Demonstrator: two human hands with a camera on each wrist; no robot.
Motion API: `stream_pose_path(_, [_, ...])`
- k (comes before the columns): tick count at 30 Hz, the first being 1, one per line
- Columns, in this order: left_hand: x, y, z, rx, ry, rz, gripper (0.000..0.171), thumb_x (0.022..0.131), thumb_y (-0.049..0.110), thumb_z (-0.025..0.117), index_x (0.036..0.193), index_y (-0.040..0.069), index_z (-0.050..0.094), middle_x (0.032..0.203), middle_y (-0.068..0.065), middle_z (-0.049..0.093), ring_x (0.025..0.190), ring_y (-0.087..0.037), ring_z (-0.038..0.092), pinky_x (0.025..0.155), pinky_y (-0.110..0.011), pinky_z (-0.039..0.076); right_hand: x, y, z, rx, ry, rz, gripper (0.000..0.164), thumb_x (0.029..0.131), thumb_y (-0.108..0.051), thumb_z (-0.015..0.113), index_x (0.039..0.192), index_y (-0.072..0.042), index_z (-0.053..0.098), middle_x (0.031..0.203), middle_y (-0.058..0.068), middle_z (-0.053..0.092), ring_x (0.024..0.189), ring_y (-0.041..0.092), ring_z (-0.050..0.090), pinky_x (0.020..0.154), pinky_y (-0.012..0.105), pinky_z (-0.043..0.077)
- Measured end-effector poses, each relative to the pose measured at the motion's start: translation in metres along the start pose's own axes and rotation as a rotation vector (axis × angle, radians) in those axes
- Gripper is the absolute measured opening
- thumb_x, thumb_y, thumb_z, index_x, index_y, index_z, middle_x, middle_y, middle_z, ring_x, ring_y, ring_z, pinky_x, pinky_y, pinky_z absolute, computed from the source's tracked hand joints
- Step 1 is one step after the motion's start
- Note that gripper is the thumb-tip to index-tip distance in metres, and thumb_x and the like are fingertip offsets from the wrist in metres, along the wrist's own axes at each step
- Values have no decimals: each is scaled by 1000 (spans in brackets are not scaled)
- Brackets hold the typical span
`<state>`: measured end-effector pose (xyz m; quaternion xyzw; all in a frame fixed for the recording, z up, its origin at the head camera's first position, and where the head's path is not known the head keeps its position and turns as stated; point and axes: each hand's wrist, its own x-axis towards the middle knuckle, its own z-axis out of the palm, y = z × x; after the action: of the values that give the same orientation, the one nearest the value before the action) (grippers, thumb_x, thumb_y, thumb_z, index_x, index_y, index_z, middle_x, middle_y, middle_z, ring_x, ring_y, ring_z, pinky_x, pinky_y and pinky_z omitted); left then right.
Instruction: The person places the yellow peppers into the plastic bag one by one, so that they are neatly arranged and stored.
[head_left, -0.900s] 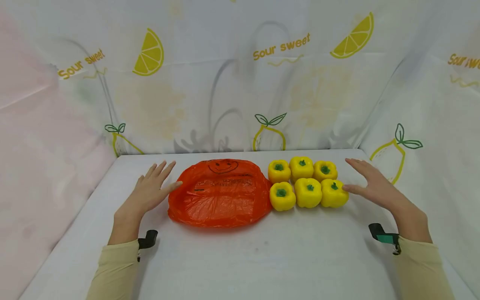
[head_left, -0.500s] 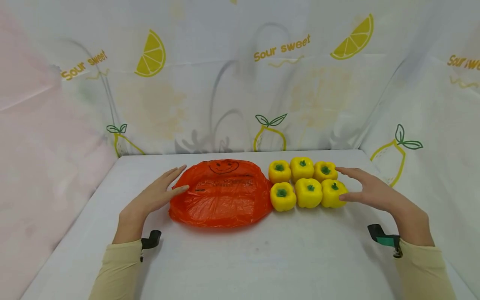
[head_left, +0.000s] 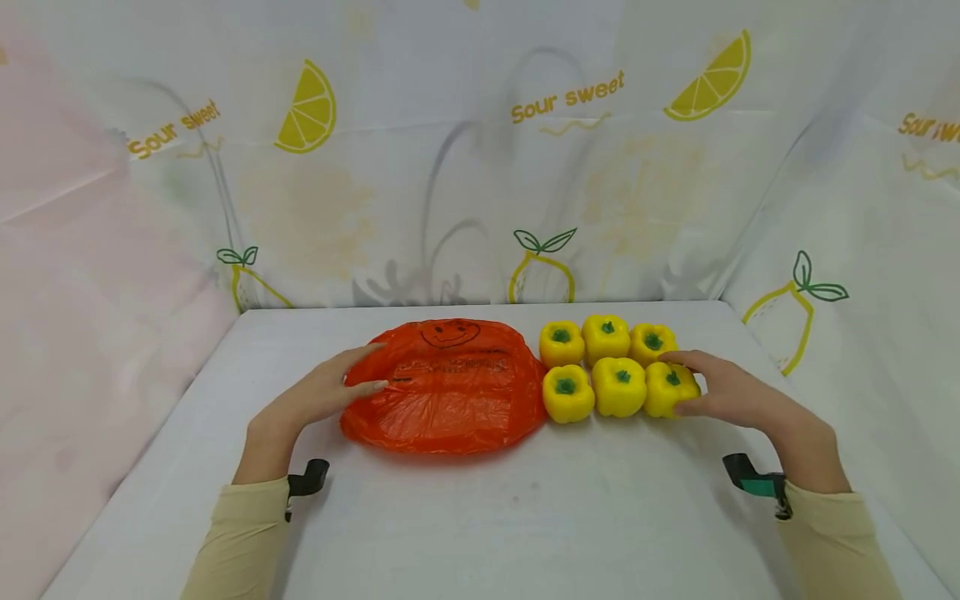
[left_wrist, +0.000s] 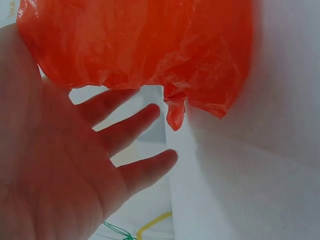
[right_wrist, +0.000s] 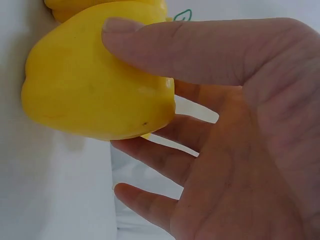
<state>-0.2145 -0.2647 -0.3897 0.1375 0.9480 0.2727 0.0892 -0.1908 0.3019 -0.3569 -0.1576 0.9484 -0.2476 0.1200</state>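
Note:
An orange-red plastic bag (head_left: pixel 450 400) with a smiley face and dark print lies spread on the white table. At its left edge, my left hand (head_left: pixel 322 392) has its thumb and fingertips over the bag; in the left wrist view its other fingers (left_wrist: pixel 137 172) are spread apart beside the bag. My right hand (head_left: pixel 738 396) holds the front right yellow bell pepper (right_wrist: pixel 95 75) between thumb and fingers, with the palm away from it. Several more yellow bell peppers (head_left: pixel 618 387) with green stems stand in two rows next to the bag's right side.
The white table (head_left: pixel 480 525) reaches to a white fabric backdrop (head_left: pixel 420 175) printed with lemons and lettering. Fabric also rises on the left and right sides. A black wrist camera (head_left: pixel 307 477) sits on each wrist.
My left hand has come rightward onto the bag's edge, its fingers bending in. My right hand has moved left and closed around the front right pepper. Bag and peppers keep their places.

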Motion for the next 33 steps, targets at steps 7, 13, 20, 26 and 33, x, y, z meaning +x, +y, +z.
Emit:
stream_pose_path(7, [0,1,1,-26,-36,-31,80,92,50,63,157,20,27,162,-16,28,147,-43,27,115,-69,26,4,5,4,6,2,-21,79,81,-24,77,146,-2,41,149,30,40,132,49,40,106,70,35])
stream_pose_path(13, [-1,1,1,-25,-34,-28,79,92,42,65,157,19,26,161,-17,30,145,-44,31,113,-69,29,4,4,4,3,11,-23,77,79,-22,77,145,-1,42,145,29,45,125,46,47,103,67,40])
stream_pose_path(20, [-1,1,0,-35,-33,-34,78,92,34,65,157,20,24,162,-17,29,145,-43,31,113,-69,29,-3,-1,-2,10,34,-14,75,80,-26,77,144,-1,44,144,28,47,119,42,52,97,61,48])
stream_pose_path(26, [-1,4,0,-50,-41,-38,80,92,32,66,158,20,23,162,-17,29,146,-44,30,113,-69,29,-10,-2,-8,4,79,-5,75,81,-24,76,144,1,43,146,28,44,122,44,49,100,63,46])
stream_pose_path(33, [-2,3,2,-64,-47,-40,80,91,29,66,158,19,23,162,-17,29,145,-43,31,113,-69,30,-16,-8,-15,8,113,10,77,83,-21,75,147,0,39,148,28,41,124,44,46,103,66,43])
